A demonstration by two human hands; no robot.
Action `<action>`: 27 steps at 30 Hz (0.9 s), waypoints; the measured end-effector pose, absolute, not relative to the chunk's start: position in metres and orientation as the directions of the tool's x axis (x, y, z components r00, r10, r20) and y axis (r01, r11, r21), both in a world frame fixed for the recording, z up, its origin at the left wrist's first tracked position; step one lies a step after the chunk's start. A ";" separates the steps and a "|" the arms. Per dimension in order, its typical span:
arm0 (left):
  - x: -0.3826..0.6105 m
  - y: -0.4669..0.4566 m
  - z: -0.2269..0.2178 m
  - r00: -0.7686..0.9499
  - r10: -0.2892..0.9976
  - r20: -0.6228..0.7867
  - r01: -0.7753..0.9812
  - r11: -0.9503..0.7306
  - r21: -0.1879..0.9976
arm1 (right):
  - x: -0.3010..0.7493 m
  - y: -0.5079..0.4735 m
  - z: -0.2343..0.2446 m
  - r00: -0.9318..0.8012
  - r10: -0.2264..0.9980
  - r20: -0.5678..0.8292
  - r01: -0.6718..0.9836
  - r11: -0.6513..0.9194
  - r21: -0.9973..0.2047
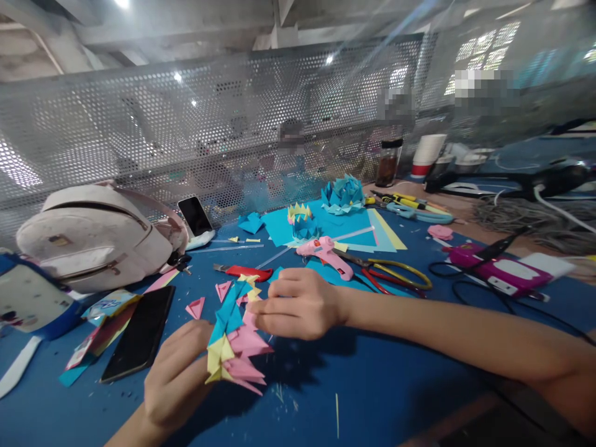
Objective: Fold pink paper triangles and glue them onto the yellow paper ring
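Observation:
Between my hands is a piece of folded-paper modular origami [230, 341] in blue, yellow and pink, with pointed tips sticking out to the right. My left hand [179, 366] grips its near left side, the fingertips hidden behind the paper. My right hand [298, 304] has its fingers bent and pressed on the upper right side of the same piece. Two loose pink folded triangles [195, 308] lie just beyond my left hand. A red-handled utility knife [244, 272] rests behind the origami, and a pink glue gun [326, 254] lies past my right hand.
Scissors [395, 273] lie right of the glue gun. Blue paper sheets [288, 226] hold a small origami ring [300, 223] and a blue origami piece [343, 194]. A black phone [139, 332] and backpack [102, 236] are left. A purple power strip [498, 267] with cables is right; a mesh partition [186, 143] stands behind.

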State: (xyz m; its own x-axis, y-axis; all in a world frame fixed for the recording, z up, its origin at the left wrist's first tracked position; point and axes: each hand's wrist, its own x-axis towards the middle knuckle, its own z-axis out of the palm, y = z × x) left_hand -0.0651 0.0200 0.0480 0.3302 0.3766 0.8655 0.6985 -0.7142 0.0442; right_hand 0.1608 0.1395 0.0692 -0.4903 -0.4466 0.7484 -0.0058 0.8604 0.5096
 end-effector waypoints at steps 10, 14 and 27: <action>-0.065 -0.002 0.051 0.700 0.348 0.624 0.578 -0.789 -0.209 | 0.159 0.138 0.072 -0.420 -0.580 0.698 -0.074 0.788 0.611; -0.063 -0.006 0.053 0.726 0.346 0.594 0.564 -0.793 -0.228 | 0.158 0.138 0.070 -0.421 -0.592 0.687 -0.101 0.783 0.613; -0.065 0.011 0.045 0.490 0.501 0.714 0.627 -0.771 0.110 | 0.160 0.143 0.067 -0.540 -0.488 0.686 -0.051 0.832 0.552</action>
State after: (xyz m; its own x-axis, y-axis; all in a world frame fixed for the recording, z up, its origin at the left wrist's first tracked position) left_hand -0.0647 0.0109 0.0445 0.4901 0.5006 0.7136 0.6275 -0.7709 0.1098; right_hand 0.1597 0.1431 0.0665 -0.5401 -0.4878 0.6858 -0.0510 0.8324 0.5518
